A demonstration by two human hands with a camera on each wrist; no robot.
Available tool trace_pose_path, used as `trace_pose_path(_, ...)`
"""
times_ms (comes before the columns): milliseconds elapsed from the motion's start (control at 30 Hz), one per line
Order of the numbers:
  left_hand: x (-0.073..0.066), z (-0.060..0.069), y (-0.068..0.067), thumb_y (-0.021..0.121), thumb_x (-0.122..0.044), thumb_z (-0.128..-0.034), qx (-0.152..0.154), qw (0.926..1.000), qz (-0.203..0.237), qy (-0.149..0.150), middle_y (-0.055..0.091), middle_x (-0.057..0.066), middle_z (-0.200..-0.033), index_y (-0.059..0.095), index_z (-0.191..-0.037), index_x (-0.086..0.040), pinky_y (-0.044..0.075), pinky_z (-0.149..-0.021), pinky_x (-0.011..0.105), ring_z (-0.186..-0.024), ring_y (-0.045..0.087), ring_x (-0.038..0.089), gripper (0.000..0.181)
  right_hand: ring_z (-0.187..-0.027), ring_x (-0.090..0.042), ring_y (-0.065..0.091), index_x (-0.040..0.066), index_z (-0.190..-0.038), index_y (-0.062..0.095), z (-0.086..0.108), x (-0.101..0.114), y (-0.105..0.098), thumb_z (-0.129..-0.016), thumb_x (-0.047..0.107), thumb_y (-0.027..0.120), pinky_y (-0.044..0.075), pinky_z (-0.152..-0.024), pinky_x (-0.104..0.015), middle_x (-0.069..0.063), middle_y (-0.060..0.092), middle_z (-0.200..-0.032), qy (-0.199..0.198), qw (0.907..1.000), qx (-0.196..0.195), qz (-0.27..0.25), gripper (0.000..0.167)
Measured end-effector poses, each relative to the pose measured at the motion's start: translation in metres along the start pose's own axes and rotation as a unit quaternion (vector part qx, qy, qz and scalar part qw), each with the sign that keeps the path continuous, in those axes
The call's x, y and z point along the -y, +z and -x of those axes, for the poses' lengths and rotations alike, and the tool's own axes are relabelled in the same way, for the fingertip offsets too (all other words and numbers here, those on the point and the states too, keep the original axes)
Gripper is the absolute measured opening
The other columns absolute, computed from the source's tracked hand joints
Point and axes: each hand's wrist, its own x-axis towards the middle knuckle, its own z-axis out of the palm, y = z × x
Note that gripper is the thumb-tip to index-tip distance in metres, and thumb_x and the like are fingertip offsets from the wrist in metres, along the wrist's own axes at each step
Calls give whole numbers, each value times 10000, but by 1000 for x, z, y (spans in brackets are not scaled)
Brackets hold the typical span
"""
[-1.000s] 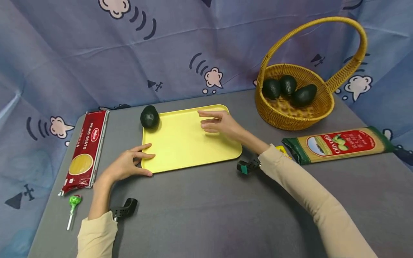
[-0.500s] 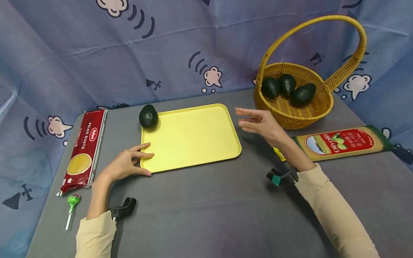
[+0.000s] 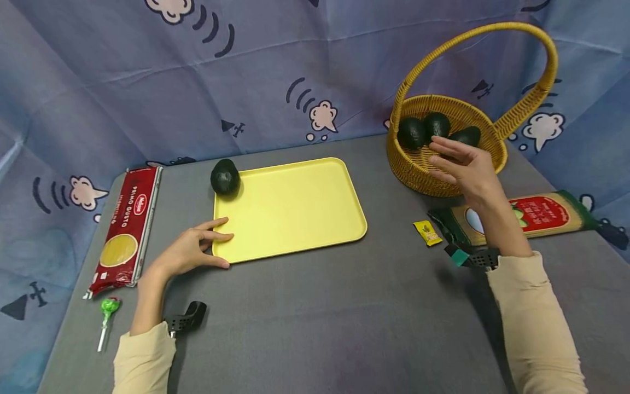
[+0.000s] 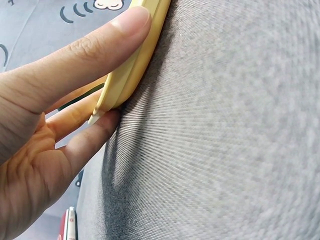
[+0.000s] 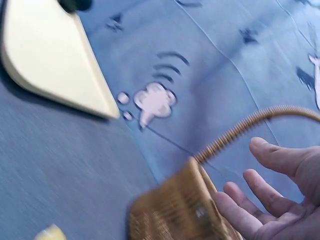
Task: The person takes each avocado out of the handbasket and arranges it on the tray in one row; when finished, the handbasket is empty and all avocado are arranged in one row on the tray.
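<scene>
Straddling the near corner of the yellow tray (image 3: 295, 210), your left hand (image 3: 189, 249) has its thumb and fingers spread apart, touching the rim on either side of that corner; how firmly they press, you cannot tell. Well apart from it, your right hand (image 3: 470, 169) is open and holds nothing, its fingers extended and slightly parted at the near side of the wicker basket (image 3: 418, 178); whether they touch it is unclear. The tray lies mostly to the right of your left hand, between your two hands. Straight beyond your left fingers, a dark avocado (image 3: 225, 177) sits at the tray's far corner. Just beyond your right fingertips, three more avocados (image 3: 411, 133) lie in the basket, the rightmost partly hidden by that hand. To the left of your right wrist, a small yellow packet (image 3: 427, 232) rests on the grey tabletop (image 3: 295, 317), while a long green-ended pack (image 3: 543, 213) lies crosswise behind the wrist and stretches to its right. On your left hand's outer side, a long red pack (image 3: 130, 219) lies beyond the forearm, and a green lollipop (image 3: 109, 312) lies nearer you, left of the wrist.
</scene>
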Motion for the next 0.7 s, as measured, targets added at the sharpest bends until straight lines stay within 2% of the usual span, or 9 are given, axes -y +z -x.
trace_pose_path(167, 0, 1, -1, 847, -224, -725, -28, 10000, -37, -28, 325, 167, -1518, 619, -1266, -12, 415, -1026, 463, -1377, 299, 389, 624, -867, -32, 653, 181, -1278, 643, -17, 4, -27, -822, 83, 735, 575, -664, -177, 44, 606, -1150, 420, 9959, -801, -60, 475)
trace_pose_path(300, 1, 0, 0, 848, -228, -723, -25, 10000, 10, -7, 325, 169, -1518, 619, -1265, -9, 420, -1021, 462, -1377, 297, 390, 628, -791, -23, 643, 222, -1228, 680, -32, 5, -45, -784, 91, 771, 571, -610, -167, 44, 605, -1147, 858, 9862, -1414, -60, 472)
trace_pose_path(400, 1, 0, 0, 848, -228, -724, -16, 10000, 63, 10, 320, 170, -1520, 618, -1265, -6, 417, -1025, 466, -1382, 287, 391, 629, -772, -10, 625, 234, -1244, 669, -41, 6, -56, -775, 98, 784, 562, -580, -156, 57, 596, -1143, 1130, 9781, -1746, 47, 501)
trace_pose_path(467, 1, 0, 0, 846, -225, -726, -12, 10000, 89, 4, 316, 169, -1522, 617, -1266, -6, 412, -1030, 469, -1385, 280, 391, 627, -833, -14, 608, 226, -1300, 626, -47, 6, -60, -780, 112, 781, 552, -568, -141, 71, 570, -1157, 1293, 9723, -1935, 198, 554)
trace_pose_path(600, 2, 1, 0, 843, -219, -731, -18, 9999, 107, -18, 313, 169, -1523, 616, -1268, -6, 404, -1036, 469, -1388, 273, 391, 620, -1167, -71, 508, 236, -1417, 495, -62, 4, -63, -806, 158, 757, 507, -549, -96, 58, 446, -1414, 1787, 9583, -2152, 586, 669)
trace_pose_path(633, 2, 2, 0, 843, -216, -731, -22, 9999, 111, -14, 314, 170, -1522, 617, -1267, -4, 403, -1035, 468, -1387, 274, 391, 619, -1205, -64, 470, 237, -1436, 466, -66, 4, -63, -815, 165, 748, 497, -548, -94, 69, 394, -1470, 1914, 9551, -2167, 644, 687)
trace_pose_path(700, 1, 2, 0, 844, -219, -729, -38, 9999, 113, -1, 318, 167, -1521, 617, -1265, -3, 403, -1036, 469, -1388, 275, 388, 620, -1174, -52, 457, 263, -1458, 426, -72, 3, -64, -823, 185, 739, 479, -533, -103, 92, 287, -1542, 2145, 9491, -2183, 741, 712)
